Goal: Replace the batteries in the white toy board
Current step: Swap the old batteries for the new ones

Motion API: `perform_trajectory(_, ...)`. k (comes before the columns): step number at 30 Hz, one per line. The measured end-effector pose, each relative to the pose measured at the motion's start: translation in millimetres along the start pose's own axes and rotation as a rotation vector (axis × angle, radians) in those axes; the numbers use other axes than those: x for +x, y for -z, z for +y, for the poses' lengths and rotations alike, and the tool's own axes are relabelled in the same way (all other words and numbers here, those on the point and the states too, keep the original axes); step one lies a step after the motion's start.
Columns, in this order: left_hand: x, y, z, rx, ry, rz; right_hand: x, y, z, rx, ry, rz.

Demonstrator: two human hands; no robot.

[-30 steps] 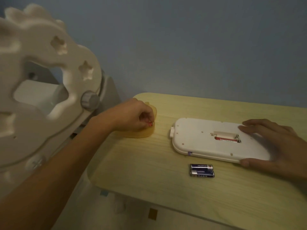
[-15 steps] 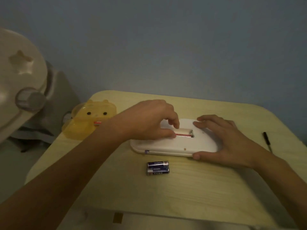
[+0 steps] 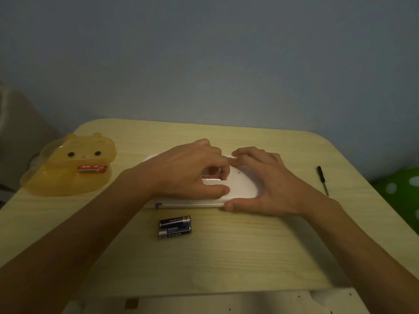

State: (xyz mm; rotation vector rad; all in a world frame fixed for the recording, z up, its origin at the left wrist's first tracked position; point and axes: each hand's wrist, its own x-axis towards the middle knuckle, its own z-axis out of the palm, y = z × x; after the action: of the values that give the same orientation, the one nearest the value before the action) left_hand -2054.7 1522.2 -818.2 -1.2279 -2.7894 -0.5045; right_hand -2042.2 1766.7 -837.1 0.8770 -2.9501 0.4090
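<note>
1. White toy board (image 3: 242, 186): lies flat, back side up, at the middle of the wooden table (image 3: 226, 257); mostly covered by both hands. A small purple tab shows at its near left corner.
2. Red battery in board (image 3: 209, 178): sits in the open compartment; only a short red strip shows, writing unreadable.
3. Left hand (image 3: 188, 173): on the board, fingers curled over the compartment, fingertips touching the red battery; whether they grip it cannot be told.
4. Right hand (image 3: 267, 182): fingers spread flat on the board's right end, thumb against its near edge.
5. Two dark batteries (image 3: 175, 226): side by side, touching, on the table just in front of the board; upper label reads "HUATAI", upside down.
6. Yellow translucent bear-shaped tray (image 3: 68, 177): far left of table, holding one red battery (image 3: 91, 169); label unreadable.
7. Small black screwdriver (image 3: 322, 180): right side of table, well apart from the board.
</note>
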Motion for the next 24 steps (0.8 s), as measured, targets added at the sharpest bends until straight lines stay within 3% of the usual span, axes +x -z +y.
perform_trajectory(24,1,-7,-5,-0.041,-0.034,0.067,0,-2,5,-0.012,0.015,0.019)
